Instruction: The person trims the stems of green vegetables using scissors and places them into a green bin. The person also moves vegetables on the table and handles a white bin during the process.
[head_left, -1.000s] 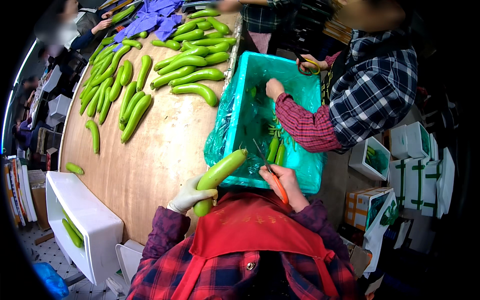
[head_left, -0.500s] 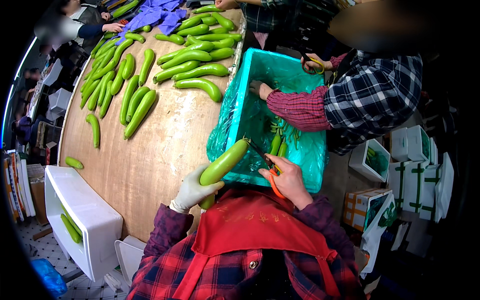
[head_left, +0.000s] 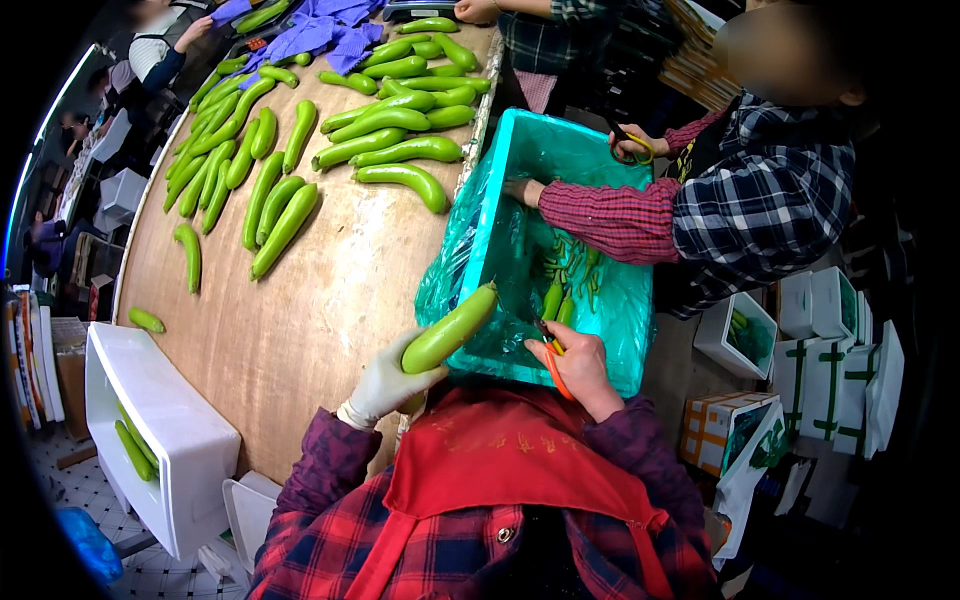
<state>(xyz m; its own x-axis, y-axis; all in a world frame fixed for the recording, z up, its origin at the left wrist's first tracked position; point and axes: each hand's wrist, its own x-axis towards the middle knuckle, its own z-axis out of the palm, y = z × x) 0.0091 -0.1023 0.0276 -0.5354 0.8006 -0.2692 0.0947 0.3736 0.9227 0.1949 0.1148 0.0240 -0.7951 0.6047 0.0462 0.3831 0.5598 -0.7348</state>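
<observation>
My left hand point(head_left: 378, 375), in a pale glove, is closed around a long green eggplant point(head_left: 450, 330). The eggplant slants up and right, its stem end over the near rim of the green-lined box point(head_left: 468, 358). My bare right hand point(head_left: 580, 365) grips scissors with orange and yellow handles point(head_left: 556, 362). Their dark blades point up toward the stem end but stand apart from it. Inside the box lie small green trimmings point(head_left: 570, 265) and a couple of larger green pieces point(head_left: 553, 298).
Several green eggplants point(head_left: 388, 140) lie across the wooden table point(head_left: 330, 300). Opposite the box, a co-worker's hand point(head_left: 640, 142) holds scissors and the other reaches inside. A white foam box point(head_left: 195, 440) with eggplants stands at left. More foam boxes point(head_left: 735, 335) are stacked at right.
The scissor blades, at the eggplant's stem end before, have drawn back down and right from it. The co-worker's arm in the box has shifted slightly. A far-left person's hand has lifted purple cloth.
</observation>
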